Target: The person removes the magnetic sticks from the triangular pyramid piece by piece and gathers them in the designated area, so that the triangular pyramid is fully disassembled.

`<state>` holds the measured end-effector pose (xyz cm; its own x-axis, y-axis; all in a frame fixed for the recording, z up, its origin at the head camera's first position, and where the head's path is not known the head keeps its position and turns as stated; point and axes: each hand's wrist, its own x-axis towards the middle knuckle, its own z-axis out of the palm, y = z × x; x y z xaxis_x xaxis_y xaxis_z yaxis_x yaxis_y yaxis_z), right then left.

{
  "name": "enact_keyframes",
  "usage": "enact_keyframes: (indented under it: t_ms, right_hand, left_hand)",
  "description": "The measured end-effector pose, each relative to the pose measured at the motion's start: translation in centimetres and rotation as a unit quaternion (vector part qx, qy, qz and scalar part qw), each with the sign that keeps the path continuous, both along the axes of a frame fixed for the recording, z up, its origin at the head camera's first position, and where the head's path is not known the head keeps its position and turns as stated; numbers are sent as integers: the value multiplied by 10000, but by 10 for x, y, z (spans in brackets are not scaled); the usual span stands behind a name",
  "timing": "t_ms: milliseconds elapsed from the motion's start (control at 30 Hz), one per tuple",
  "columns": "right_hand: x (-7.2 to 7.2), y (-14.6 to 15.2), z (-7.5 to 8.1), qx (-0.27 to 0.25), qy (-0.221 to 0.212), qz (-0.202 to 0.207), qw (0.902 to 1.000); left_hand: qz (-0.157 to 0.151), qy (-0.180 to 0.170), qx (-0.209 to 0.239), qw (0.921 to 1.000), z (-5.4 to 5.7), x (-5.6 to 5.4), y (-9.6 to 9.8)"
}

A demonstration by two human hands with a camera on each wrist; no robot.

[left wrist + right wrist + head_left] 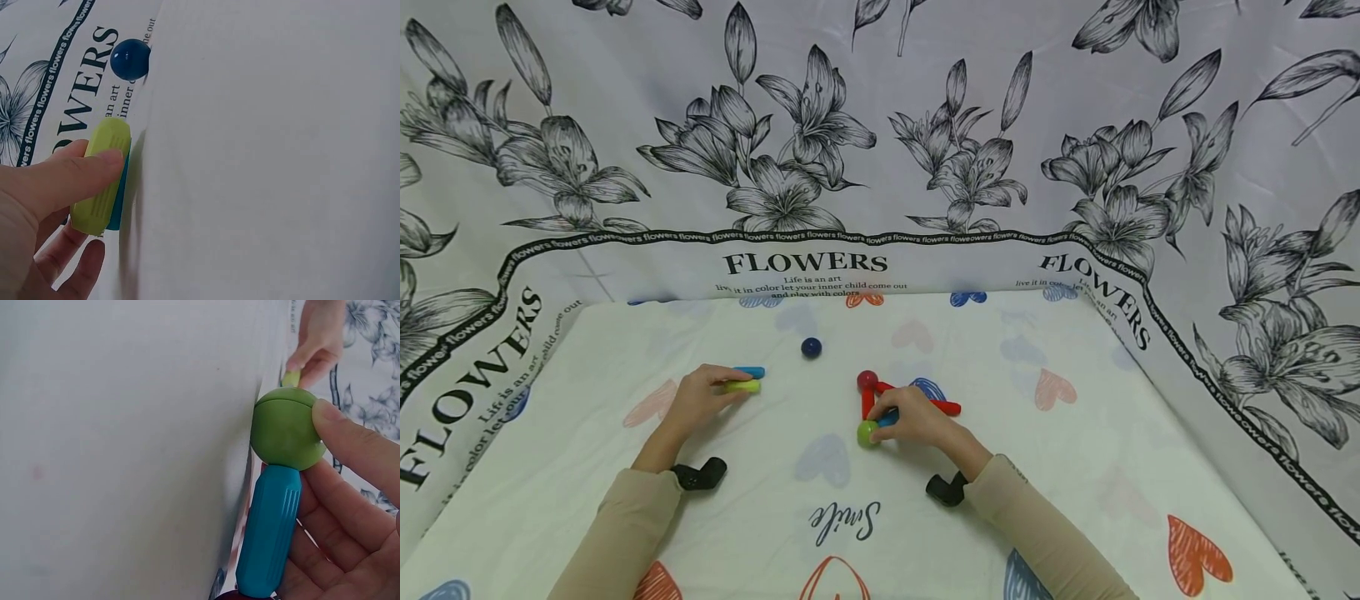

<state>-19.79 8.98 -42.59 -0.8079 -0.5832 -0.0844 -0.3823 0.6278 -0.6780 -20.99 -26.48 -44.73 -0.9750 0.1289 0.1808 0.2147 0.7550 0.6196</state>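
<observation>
My left hand point(698, 400) pinches a yellow-green rod point(103, 181) and a blue rod point(750, 372) together, side by side. The thumb lies on the yellow-green one. My right hand point(917, 418) grips a green ball point(286, 428) between thumb and fingers. A blue ridged rod point(269, 531) meets this ball, and a dark red ball shows at the rod's other end in the right wrist view. In the head view, red rods point(868, 403) and a red ball point(867, 381) join the green ball in a frame, partly hidden by my right hand.
A dark blue ball point(811, 347) lies alone farther back, between the hands. The table's white cloth point(775, 500) bears printed hearts and lettering. A flower-printed curtain point(925, 200) rises behind and at both sides. Black wrist devices point(702, 474) sit at both cuffs.
</observation>
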Motion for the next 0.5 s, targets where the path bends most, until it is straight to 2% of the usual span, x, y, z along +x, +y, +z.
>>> enact_keyframes:
  t_ms: [500]
  right_hand:
    - [0, 0, -1, 31, -148, -109, 9998]
  left_hand:
    - [57, -234, -175, 9996, 0, -4, 4]
